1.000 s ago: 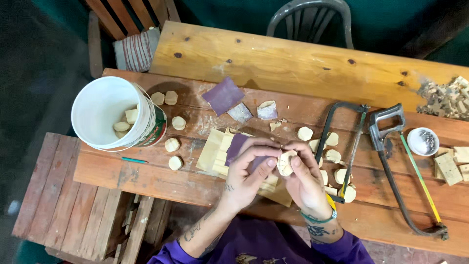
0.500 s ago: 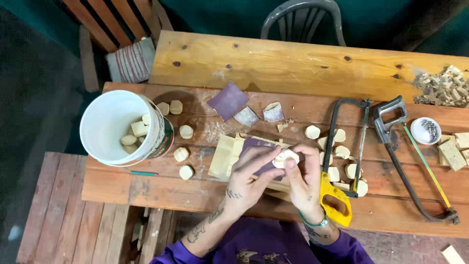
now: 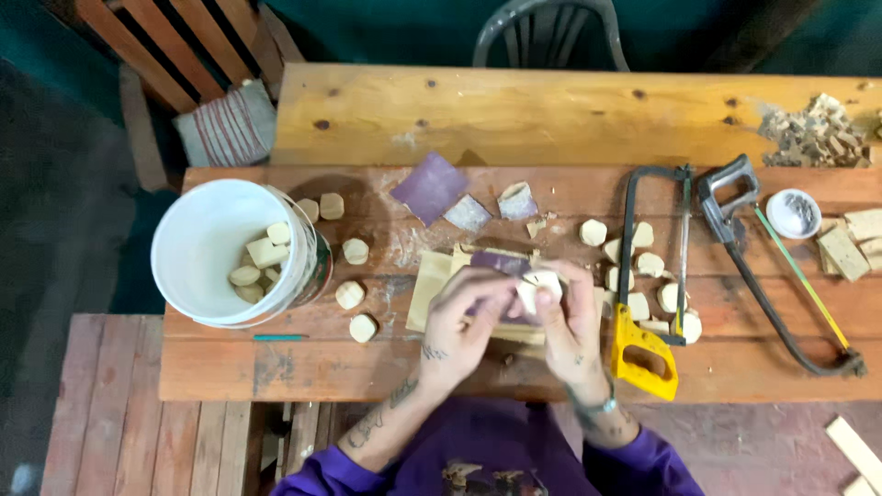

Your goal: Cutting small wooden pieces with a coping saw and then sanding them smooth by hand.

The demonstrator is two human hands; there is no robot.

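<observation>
- Wood piece, small and pale: right hand fingers grip it; left hand fingers press purple sandpaper against it.
- Bucket holds several pieces; many lie loose on desk.

A single head-worn camera looks almost straight down, from moderately near, onto the wooden workbench.

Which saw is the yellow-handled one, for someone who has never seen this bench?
Start at the white bucket on the bench's left, then look across past both hands to the right. Two saws lie there; the yellow-handled saw is the nearer one, beside the right hand, while its neighbour has a grey handle.
</observation>
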